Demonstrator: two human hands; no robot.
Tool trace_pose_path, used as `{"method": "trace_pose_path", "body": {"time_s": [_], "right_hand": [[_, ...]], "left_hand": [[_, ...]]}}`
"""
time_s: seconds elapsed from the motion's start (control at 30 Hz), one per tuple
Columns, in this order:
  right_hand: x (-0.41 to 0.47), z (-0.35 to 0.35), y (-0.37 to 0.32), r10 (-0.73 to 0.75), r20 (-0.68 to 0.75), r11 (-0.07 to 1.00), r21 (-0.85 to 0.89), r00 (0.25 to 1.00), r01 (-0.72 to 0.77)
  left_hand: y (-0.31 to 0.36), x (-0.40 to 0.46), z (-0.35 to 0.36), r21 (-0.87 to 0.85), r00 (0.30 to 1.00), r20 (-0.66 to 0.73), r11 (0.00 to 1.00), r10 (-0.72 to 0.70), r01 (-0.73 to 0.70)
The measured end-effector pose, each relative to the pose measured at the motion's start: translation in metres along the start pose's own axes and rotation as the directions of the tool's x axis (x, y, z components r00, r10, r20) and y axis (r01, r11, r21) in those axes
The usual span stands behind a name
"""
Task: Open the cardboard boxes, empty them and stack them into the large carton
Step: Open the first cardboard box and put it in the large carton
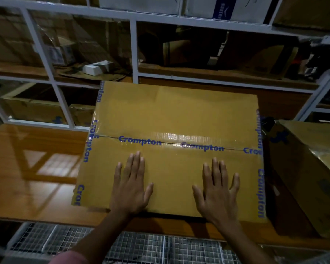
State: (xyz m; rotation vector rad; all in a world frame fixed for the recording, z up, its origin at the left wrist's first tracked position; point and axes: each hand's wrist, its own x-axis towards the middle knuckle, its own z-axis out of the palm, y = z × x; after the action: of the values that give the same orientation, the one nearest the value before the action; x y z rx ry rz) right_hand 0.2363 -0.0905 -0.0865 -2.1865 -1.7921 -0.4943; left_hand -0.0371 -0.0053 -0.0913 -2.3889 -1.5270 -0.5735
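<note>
A large brown cardboard box [171, 115] lies on the wooden table [31, 168]. Its top flaps are closed, and clear tape printed with blue "Crompton" lettering [179, 142] runs along the middle seam and the side edges. My left hand [131, 184] rests flat on the near flap, fingers straight and pointing away from me. My right hand [218, 191] lies flat on the same flap further right, fingers spread. Neither hand holds anything.
Another brown carton [311, 172] stands tilted at the right, close to the box. Behind the table is a white metal rack [133, 50] with cartons and a small white packet [95, 68]. A wire mesh surface [160, 248] lies below the table's near edge.
</note>
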Motion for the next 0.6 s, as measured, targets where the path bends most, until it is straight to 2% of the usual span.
{"method": "trace_pose_path", "body": {"time_s": [0.2, 0.47, 0.6], "right_hand": [[0.024, 0.038, -0.009, -0.013, -0.104, 1.000, 0.022, 0.994, 0.015], [0.052, 0.068, 0.002, -0.043, -0.136, 0.999, -0.005, 0.990, 0.042], [0.049, 0.084, 0.006, -0.045, -0.091, 0.998, -0.038, 0.995, 0.041]], "left_hand": [[-0.014, 0.025, 0.042, 0.038, 1.000, -0.006, 0.999, -0.004, 0.004], [-0.013, 0.043, 0.071, 0.070, 0.992, -0.128, 0.997, -0.008, 0.017], [-0.013, 0.034, 0.088, 0.089, 0.996, -0.087, 0.996, 0.023, -0.015]]}}
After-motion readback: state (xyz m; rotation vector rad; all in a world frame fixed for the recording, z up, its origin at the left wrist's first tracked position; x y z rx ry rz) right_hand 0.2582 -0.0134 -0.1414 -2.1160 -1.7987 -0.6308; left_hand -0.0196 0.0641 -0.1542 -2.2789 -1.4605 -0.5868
